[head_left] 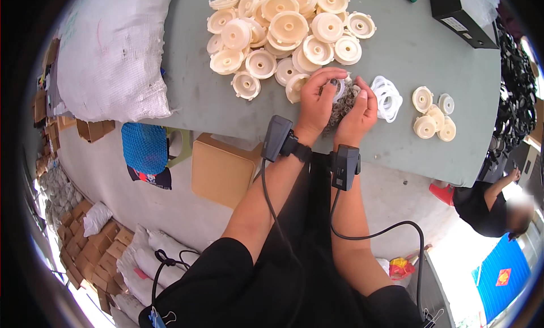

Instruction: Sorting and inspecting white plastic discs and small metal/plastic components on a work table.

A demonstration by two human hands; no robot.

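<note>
Both hands are curled close together at the near middle of the table, over a heap of small grey coiled metal pieces that look like springs. My left hand has its fingers bent inward, and a translucent white ring shows beside its thumb. My right hand is closed beside the heap, thumb and fingers drawn together. What lies between the fingertips is mostly hidden. Right of that hand lie several loose white rings. Beyond the left hand is a big pile of cream round plastic wheel-like parts.
A small group of cream wheels sits at the table's right. A white woven sack fills the left; a black box stands far right. Below are a cardboard box and a blue-covered stool. A person is at right.
</note>
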